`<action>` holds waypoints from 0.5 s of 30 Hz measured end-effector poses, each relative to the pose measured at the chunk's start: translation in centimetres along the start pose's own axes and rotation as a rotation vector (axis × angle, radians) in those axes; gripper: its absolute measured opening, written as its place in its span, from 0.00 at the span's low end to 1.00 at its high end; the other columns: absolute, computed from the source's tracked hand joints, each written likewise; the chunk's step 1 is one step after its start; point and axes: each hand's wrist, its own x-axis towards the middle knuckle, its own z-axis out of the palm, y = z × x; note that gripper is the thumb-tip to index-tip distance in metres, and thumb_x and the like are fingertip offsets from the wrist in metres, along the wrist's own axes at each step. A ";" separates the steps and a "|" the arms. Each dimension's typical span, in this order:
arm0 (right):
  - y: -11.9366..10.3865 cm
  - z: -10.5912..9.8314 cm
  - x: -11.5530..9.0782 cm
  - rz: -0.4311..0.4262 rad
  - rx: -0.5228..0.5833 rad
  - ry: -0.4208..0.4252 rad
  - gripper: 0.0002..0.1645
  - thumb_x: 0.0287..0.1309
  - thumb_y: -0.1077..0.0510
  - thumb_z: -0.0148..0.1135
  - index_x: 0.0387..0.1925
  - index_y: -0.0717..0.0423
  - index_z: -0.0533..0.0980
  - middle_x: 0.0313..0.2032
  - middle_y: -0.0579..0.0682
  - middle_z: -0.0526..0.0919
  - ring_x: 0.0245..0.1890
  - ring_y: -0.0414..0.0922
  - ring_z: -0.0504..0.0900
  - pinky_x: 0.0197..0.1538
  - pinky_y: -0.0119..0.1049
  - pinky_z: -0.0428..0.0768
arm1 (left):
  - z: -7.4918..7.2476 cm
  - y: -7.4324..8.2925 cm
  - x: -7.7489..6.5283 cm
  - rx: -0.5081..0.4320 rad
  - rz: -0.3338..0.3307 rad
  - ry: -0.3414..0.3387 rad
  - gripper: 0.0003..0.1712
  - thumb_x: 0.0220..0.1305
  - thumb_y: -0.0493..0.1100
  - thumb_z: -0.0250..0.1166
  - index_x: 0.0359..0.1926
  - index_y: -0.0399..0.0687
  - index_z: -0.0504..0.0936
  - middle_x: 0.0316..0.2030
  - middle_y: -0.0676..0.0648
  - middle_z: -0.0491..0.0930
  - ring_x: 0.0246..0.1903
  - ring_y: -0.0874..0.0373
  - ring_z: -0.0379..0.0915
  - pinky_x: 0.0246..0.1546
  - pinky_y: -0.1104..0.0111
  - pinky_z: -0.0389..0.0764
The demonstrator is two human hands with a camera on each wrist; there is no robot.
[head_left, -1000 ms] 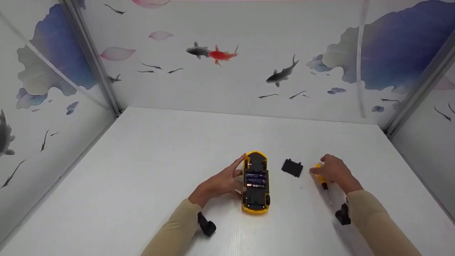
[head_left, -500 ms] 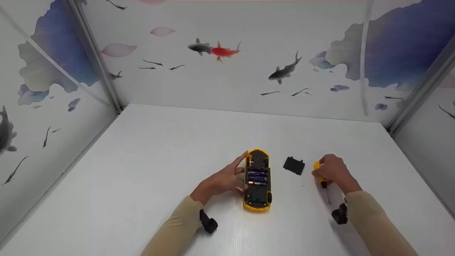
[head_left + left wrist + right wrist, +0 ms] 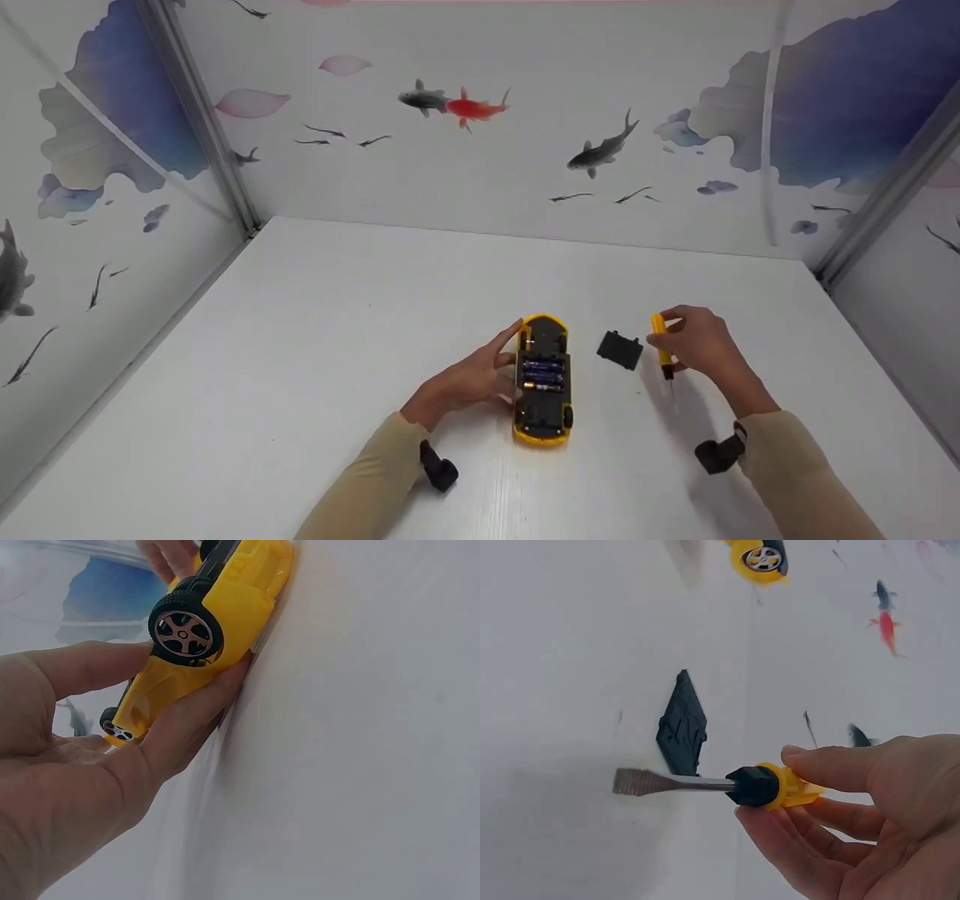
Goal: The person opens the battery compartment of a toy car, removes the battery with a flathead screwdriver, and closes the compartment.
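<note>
A yellow toy car (image 3: 543, 415) lies wheels up on the white table, its black underside showing and blue batteries (image 3: 543, 369) in an uncovered compartment. My left hand (image 3: 469, 381) grips the car along its left side; in the left wrist view, fingers touch the yellow body (image 3: 240, 607) near a wheel. Pinched in my right hand (image 3: 699, 339) is a screwdriver (image 3: 660, 330) with a yellow handle, held above the table with its tip down. The right wrist view shows its flat metal blade (image 3: 641, 781). A black battery cover (image 3: 620, 350) lies between car and screwdriver.
White panels printed with fish and petals enclose the table (image 3: 337, 337) at the back (image 3: 510, 195) and sides. Metal posts (image 3: 199, 112) stand at the far corners. A black camera (image 3: 441, 471) sits on the left wrist, another camera (image 3: 718, 455) on the right.
My right hand has picked the screwdriver up off the table and moved it slightly left, tilting it more upright. The left hand and the car keep their place.
</note>
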 end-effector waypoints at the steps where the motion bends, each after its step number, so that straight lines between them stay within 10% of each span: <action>1: -0.3 0.0 -0.2 -0.009 0.012 0.008 0.37 0.67 0.57 0.62 0.69 0.73 0.61 0.59 0.76 0.72 0.50 0.63 0.83 0.40 0.39 0.88 | 0.0 0.0 0.0 -0.003 -0.003 0.002 0.64 0.53 0.22 0.58 0.78 0.79 0.42 0.76 0.38 0.58 0.65 0.42 0.71 0.56 0.48 0.82; 15: -4.1 1.1 -3.7 -0.116 0.182 0.175 0.37 0.67 0.55 0.62 0.72 0.62 0.63 0.59 0.68 0.75 0.55 0.62 0.81 0.42 0.38 0.88 | 0.2 0.3 0.0 0.003 -0.008 0.011 0.65 0.52 0.22 0.58 0.79 0.77 0.42 0.75 0.38 0.60 0.63 0.43 0.73 0.56 0.47 0.81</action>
